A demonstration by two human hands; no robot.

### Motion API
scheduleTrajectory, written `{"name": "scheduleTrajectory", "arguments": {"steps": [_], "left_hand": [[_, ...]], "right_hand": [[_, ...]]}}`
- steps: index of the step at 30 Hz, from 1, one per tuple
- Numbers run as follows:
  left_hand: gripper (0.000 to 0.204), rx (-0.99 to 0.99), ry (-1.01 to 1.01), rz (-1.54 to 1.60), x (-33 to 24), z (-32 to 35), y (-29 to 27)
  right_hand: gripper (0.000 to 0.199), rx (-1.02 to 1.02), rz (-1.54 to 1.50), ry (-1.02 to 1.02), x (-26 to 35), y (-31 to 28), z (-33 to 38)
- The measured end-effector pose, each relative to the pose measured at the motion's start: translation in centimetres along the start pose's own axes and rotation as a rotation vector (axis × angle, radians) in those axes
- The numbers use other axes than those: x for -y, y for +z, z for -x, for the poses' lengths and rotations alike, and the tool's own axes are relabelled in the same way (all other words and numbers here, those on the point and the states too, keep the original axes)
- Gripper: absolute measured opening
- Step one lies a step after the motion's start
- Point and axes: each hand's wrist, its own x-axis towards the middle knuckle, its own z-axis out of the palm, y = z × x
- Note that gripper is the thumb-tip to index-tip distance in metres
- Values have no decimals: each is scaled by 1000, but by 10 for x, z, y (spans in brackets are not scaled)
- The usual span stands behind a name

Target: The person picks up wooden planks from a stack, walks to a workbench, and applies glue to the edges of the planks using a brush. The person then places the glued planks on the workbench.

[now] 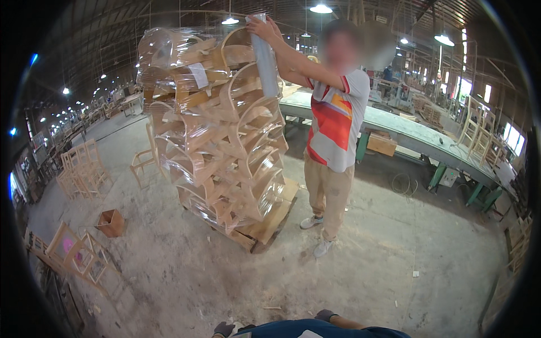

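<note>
Wooden curved chair parts (220, 124), shiny film-wrapped, stacked on pallet (265, 228).
Co-worker's hands (262, 25) clasp film roll (266, 62); wearer's fingers unseen, state unclear.

I see a dusty concrete floor (360, 270) filling most of my view. Near the centre, toward 11 o'clock, a low wooden pallet (265, 228) lies flat on it, bearing a tall stack of curved wooden chair parts (220, 135) wrapped in clear film. At 9 o'clock a small open brown box (111, 222) sits on the floor, with wooden chair frames (76, 253) lying just beside it at 8 o'clock. More chairs (81, 169) stand farther out at 9 o'clock. At 2 o'clock a long green-legged bench (417, 138) stands on the floor, well apart from the pallet. A coil of cord (404, 183) lies near its legs.
</note>
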Motion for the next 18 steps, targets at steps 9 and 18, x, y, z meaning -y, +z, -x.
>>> {"name": "scheduleTrajectory", "arguments": {"steps": [9,18], "left_hand": [[75,-84,-118,63,9,21,14],[76,-174,-179,197,2,34,3]], "right_hand": [[39,-159,-66,250,-17,-3,21],[46,-190,49,-37,-2,0,11]]}}
